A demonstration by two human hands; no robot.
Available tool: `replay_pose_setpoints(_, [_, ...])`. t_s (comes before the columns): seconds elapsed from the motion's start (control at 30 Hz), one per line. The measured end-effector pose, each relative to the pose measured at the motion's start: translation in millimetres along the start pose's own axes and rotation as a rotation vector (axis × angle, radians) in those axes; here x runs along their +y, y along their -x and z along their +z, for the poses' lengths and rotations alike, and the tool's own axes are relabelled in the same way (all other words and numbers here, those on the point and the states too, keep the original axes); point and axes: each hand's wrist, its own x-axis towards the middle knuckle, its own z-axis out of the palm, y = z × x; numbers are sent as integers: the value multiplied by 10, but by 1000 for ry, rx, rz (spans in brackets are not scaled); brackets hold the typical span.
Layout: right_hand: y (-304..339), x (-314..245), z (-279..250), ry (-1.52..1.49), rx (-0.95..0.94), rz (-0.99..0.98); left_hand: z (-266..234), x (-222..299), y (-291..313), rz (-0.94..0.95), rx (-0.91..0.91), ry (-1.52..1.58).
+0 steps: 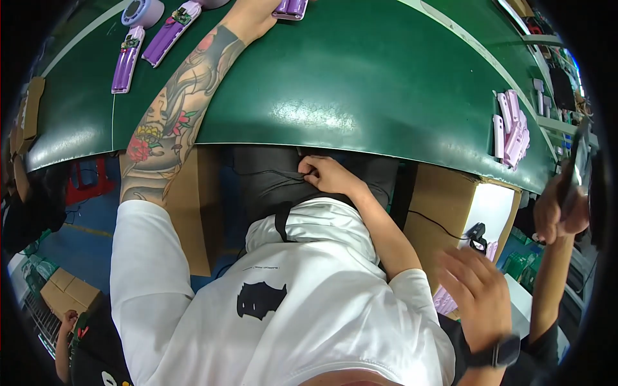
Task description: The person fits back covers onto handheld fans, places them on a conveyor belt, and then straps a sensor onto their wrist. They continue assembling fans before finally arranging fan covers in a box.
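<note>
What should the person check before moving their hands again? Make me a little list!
1. Left hand at the open lilac handle by the top edge: ok, it's right there.
2. Good grip on that handle: cannot tell, the picture cuts off the fingers.
3. Right hand up on the green table: not ok, it's down at the lap.
4. Leftmost open handle out from under the left arm: ok, it lies to the arm's left.
5. Lilac plastic parts away from both hands: ok, they're at the table's right end.
</note>
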Motion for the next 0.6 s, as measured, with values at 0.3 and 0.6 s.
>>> replay_pose_setpoints(0.3, [63, -27, -183, 459, 50, -55, 156, 41, -68, 1, -3, -9])
replay_pose_setpoints(0.6, [-221, 221, -268, 794, 529, -361, 249, -80, -302, -22, 8, -81])
